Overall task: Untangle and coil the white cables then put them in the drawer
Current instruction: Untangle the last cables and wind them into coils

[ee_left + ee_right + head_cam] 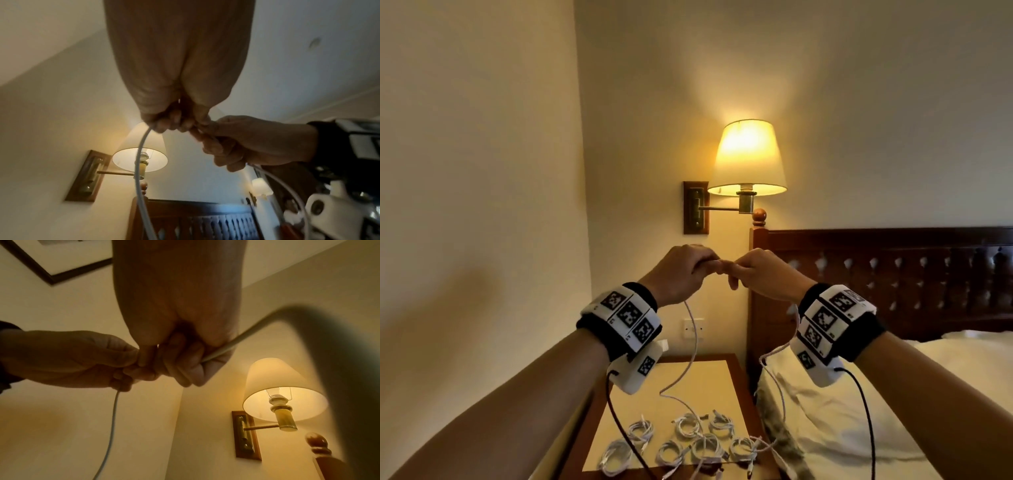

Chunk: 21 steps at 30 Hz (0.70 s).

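Hands: left hand [681,270] and right hand [758,274] were raised side by side, fingertips meeting, in front of the wall.
Left grip: fingers curled tight round the thin white cable [693,337]; one run dropped from under the fist.
Right grip: fingers curled round the same cable; its other run left the palm side and looped down past the wrist.
Cable look: smooth, round, white, uncoiled; both runs hung loose in slack curves down towards the wooden bedside table [715,368]. The short span between the two fists was hidden by fingers.
Cable count: 1 in hand; 7 small coiled white cable bundles [705,445] lay on the cream table top in two rough rows, near the front edge. A few loose ends trailed among them; couldn't tell which belonged to which.
Drawer: not in view.
Wrist bands: 2, black with white marker tiles, one per wrist.
Lamp: 1 lit wall lamp with cream shade [748,159] above the hands.
Bed: dark carved wooden headboard [893,270] and pale bedding [859,411] right of the table.
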Tool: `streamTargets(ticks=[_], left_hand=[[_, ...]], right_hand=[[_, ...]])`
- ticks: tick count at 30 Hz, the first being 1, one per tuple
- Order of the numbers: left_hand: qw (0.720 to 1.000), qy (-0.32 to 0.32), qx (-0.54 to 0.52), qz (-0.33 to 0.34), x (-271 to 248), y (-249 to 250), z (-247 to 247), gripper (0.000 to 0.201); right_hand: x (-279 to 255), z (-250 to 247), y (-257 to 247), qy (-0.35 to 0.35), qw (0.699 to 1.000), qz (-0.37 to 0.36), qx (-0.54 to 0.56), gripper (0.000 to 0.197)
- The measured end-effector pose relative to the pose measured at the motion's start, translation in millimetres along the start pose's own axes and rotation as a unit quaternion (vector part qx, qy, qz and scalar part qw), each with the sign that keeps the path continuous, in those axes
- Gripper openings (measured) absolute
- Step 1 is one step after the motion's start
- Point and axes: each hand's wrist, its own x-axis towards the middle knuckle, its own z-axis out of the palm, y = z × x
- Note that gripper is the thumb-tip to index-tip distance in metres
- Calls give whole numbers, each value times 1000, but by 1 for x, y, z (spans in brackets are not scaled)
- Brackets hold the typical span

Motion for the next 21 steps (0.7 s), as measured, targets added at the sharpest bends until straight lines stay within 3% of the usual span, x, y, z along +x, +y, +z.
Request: streamTargets(ticks=[3,6,10,12,14,16,18,21], left_hand=[[1000,13,-8,14,-7,3,10,18],[997,37,-52,-35,-15,-6,4,13],[992,44,-36,-115,-23,-24,-18,10],[986,-22,-36,-161,-19,-24,-28,13],[975,-90,-20,-200,-11,-19,-31,31],[972,-103,-23,-211,0,-12,-30,48],[963,-160,-78,-203,12,-2,-27,47],[915,-283,-185,-219,19,3,-26,34]], right_hand=[[-12,8,9,-21,996,31,87,38],[-28,6,24,-43,975,62,207,40],[-44,-1,54,-73,925,94,360,33],[-43,-1,57,-48,917,97,383,32],[-37,0,49,-8,917,85,390,31],[-29,3,34,4,927,67,370,31],[-19,8,17,3,948,51,314,33],[-1,21,-2,1,963,58,262,36]])
